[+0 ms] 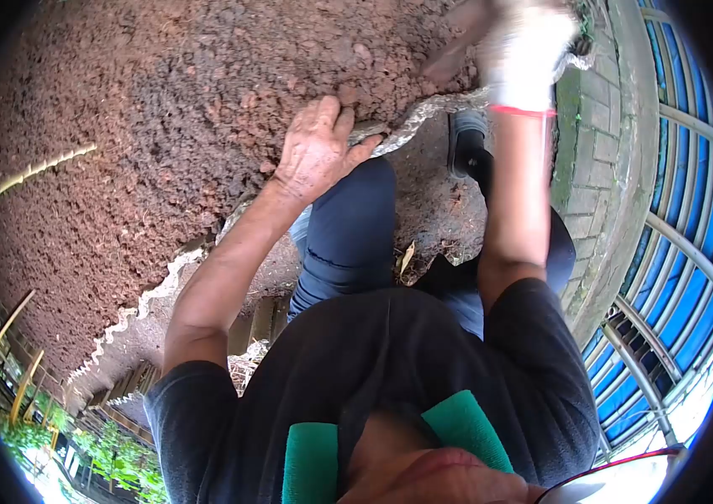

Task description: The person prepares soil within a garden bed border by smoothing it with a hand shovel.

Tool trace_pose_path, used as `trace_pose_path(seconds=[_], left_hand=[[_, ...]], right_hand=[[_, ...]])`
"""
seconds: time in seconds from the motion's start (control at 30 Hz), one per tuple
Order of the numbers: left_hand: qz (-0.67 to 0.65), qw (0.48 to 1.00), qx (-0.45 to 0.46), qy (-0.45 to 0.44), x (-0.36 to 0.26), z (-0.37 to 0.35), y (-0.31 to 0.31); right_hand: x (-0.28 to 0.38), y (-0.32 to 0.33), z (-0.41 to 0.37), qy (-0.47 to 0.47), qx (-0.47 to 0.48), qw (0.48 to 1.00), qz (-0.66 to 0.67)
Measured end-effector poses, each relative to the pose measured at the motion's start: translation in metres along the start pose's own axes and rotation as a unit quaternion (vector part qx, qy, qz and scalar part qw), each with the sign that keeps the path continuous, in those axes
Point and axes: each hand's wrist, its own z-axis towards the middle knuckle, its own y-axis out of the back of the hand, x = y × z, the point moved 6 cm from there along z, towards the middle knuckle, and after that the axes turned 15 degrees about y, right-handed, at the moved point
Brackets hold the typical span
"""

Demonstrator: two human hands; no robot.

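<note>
Outdoors, a broad bed of red-brown soil [163, 126] fills the ground before me, bounded by a crinkled silvery rim [411, 126]. My left grip [316, 151], bare, lies released and flat on the soil right at the rim, fingers spread, thumb along the rim's edge. My right grip [524, 50], white-gloved with a red cuff band, is on the soil farther along the rim, blurred; I cannot tell whether it is clenched or grasping anything. Just under the rim are my dark blue trousers [348, 227] and a black shoe [465, 147]. Past the rim's right end stands a mossy brick wall [596, 151], then blue bars [684, 210]. A bamboo stake [28, 176] lies across the soil, well apart from the rim.
</note>
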Motion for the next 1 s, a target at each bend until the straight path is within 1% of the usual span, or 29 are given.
trace_pose_path(seconds=[0.03,0.07,0.1,0.13,0.17,0.2,0.23,0.27,0.33,0.37,0.4,0.43,0.5,0.53,0.6,0.63,0.7,0.73,0.77,0.8,0.83,0.9,0.93,0.97,1.0], left_hand=[[-0.006,1.0,-0.009,-0.002,0.0,-0.001,0.0],[0.006,1.0,-0.007,-0.007,0.002,-0.003,-0.004],[0.005,1.0,-0.012,0.009,0.004,0.0,-0.001],[0.001,1.0,-0.009,0.026,0.002,-0.001,0.002],[-0.004,0.999,-0.008,0.043,0.001,-0.001,0.002],[-0.006,0.999,-0.029,0.042,0.001,-0.001,0.003],[-0.001,0.999,-0.024,0.035,0.001,-0.001,0.002],[0.004,0.999,-0.019,0.028,0.002,-0.002,0.002],[0.007,1.0,-0.016,0.01,0.002,-0.003,0.003],[0.003,1.0,-0.023,0.007,0.003,-0.003,0.003],[-0.005,1.0,-0.027,0.002,0.002,-0.004,0.003],[-0.017,0.999,-0.031,-0.008,0.0,-0.004,0.001],[-0.017,0.998,-0.055,-0.024,-0.001,0.001,0.003],[-0.01,0.998,-0.052,-0.016,-0.002,0.001,0.007],[-0.015,0.999,-0.048,-0.007,0.0,-0.003,0.006],[-0.015,0.999,-0.041,-0.007,0.0,-0.004,0.005],[-0.012,0.999,-0.036,-0.011,-0.001,-0.002,0.004],[-0.006,1.0,-0.023,-0.007,0.0,-0.002,0.001],[-0.009,1.0,-0.013,-0.006,-0.001,-0.004,0.001],[-0.012,1.0,-0.004,-0.005,-0.001,-0.006,0.001],[-0.015,1.0,0.0,-0.002,-0.001,-0.004,0.0],[-0.021,0.999,-0.028,-0.019,0.0,-0.002,0.004],[-0.017,0.999,-0.031,-0.018,0.0,-0.001,0.004],[-0.014,0.999,-0.03,-0.019,-0.001,-0.002,0.004],[-0.017,1.0,-0.015,-0.007,-0.002,-0.001,0.005]], right_hand=[[-0.021,-0.004,-0.019,0.08,-0.026,0.994,-0.066],[-0.01,-0.02,-0.022,0.044,0.005,0.997,-0.057],[0.01,-0.034,-0.025,0.006,0.034,0.998,-0.048],[0.038,-0.053,-0.022,-0.016,0.057,0.981,0.183],[0.054,-0.06,-0.016,-0.034,0.045,0.97,0.238],[0.065,-0.063,-0.009,-0.038,0.003,0.961,0.274],[0.074,-0.064,-0.005,-0.031,-0.037,0.947,0.319],[0.082,-0.066,-0.002,-0.014,-0.053,0.943,0.329],[0.064,-0.072,-0.006,0.025,-0.057,0.977,0.202],[0.03,-0.077,-0.015,0.094,0.013,0.994,0.054],[-0.024,-0.084,-0.035,0.036,0.046,0.994,0.093],[-0.058,-0.087,-0.049,-0.019,0.076,0.989,0.127],[-0.008,-0.077,-0.027,-0.165,0.058,0.956,0.235],[0.013,-0.06,-0.003,-0.038,-0.025,0.98,0.196],[0.079,-0.044,0.021,-0.029,0.082,0.932,0.352],[0.078,-0.019,0.036,0.012,-0.004,0.969,0.249],[0.07,-0.003,0.02,0.012,-0.033,0.983,0.179],[0.034,-0.002,-0.005,-0.078,-0.037,0.987,0.136],[-0.002,-0.001,-0.031,-0.169,-0.035,0.98,0.098],[-0.043,0.011,-0.037,-0.104,-0.073,0.988,0.084],[-0.019,-0.005,-0.031,-0.179,-0.065,0.972,0.136],[0.007,-0.007,0.004,-0.114,0.004,0.975,0.191],[0.054,-0.024,0.024,-0.126,-0.018,0.97,0.205],[0.075,-0.022,0.042,-0.056,-0.03,0.983,0.175],[0.092,-0.016,0.072,0.055,0.055,0.989,0.127]])
